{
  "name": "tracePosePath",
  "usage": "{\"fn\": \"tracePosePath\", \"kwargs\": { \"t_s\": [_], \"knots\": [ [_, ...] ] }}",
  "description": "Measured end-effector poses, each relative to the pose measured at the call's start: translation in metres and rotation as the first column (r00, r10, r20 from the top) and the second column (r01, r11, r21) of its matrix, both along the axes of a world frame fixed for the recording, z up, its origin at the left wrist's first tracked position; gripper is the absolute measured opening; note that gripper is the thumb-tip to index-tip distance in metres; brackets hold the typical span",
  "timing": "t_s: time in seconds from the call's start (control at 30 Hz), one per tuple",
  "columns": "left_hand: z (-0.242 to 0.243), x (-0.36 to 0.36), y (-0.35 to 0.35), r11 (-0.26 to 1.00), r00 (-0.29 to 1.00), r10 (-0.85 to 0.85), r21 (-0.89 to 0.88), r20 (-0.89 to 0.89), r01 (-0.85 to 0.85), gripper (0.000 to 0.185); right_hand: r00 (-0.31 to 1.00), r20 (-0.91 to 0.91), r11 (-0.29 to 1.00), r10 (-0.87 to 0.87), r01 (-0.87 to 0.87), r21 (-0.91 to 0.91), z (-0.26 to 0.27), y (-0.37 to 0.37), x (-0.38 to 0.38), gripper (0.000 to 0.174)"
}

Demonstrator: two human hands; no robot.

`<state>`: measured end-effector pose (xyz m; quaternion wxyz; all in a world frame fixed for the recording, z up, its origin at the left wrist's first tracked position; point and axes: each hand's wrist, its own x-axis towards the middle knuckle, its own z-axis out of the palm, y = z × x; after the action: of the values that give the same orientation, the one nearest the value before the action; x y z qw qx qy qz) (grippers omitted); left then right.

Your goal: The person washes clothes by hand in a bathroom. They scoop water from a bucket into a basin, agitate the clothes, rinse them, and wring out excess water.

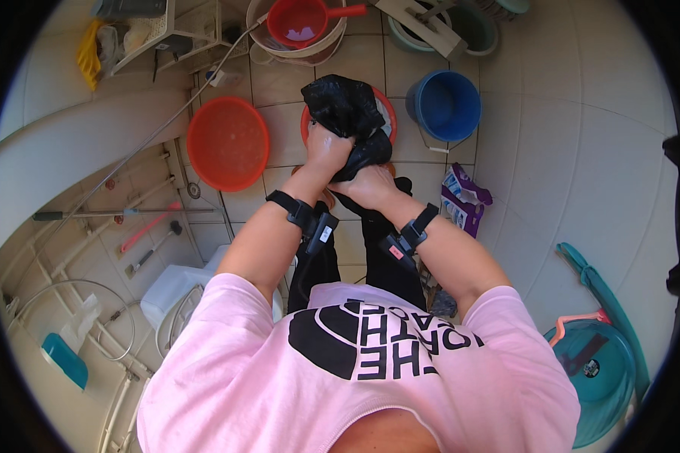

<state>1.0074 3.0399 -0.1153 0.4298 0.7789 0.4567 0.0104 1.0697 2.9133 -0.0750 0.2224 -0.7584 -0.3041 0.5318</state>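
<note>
A wet black cloth (340,105), bunched and flecked with suds, is gripped by both my hands above a red basin (394,110). My left hand (327,148) is closed around the cloth's middle, with foam on its back. Lower and to the right, my right hand (368,184) clasps a folded length of the same cloth, its fingers partly hidden beneath it. The cloth covers most of the basin, where whitish suds show along the right side.
An orange-red basin (228,143) stands at left on the tiled floor, a blue bucket (445,106) at right. Beyond are a white bucket (300,54) bearing a red dipper (297,21) and a mop bucket (416,42). A purple-white packet (463,198) lies near the right wall.
</note>
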Motion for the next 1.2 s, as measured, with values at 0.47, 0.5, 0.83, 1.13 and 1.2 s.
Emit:
{"fn": "tracePosePath", "kwargs": {
  "t_s": [0.47,0.5,0.83,1.13,1.2],
  "knots": [
    [0.072,-0.017,-0.012,0.952,0.967,-0.242,-0.174,0.08,0.253,0.057,0.253,-0.885,0.857,-0.39,0.451,-0.248,0.001,-0.016,0.037,0.057],
    [0.073,-0.024,-0.006,0.923,0.959,-0.257,-0.264,0.117,0.279,0.059,0.233,-0.902,0.865,-0.365,0.443,-0.235,-0.001,-0.015,0.032,0.057],
    [0.045,-0.064,0.033,0.15,0.759,0.649,-0.967,-0.059,-0.204,0.088,-0.092,-0.96,0.878,-0.263,0.391,-0.278,0.039,-0.015,0.055,0.051],
    [0.08,-0.028,0.054,0.355,0.805,0.499,-0.923,0.32,0.147,0.067,-0.112,-0.945,0.911,-0.307,0.254,-0.326,0.021,-0.009,0.041,0.04],
    [0.091,-0.02,0.052,0.478,0.858,0.436,-0.878,0.269,0.032,0.049,0.063,-0.943,0.904,-0.327,0.312,-0.293,0.026,-0.006,0.036,0.04]
  ]
}}
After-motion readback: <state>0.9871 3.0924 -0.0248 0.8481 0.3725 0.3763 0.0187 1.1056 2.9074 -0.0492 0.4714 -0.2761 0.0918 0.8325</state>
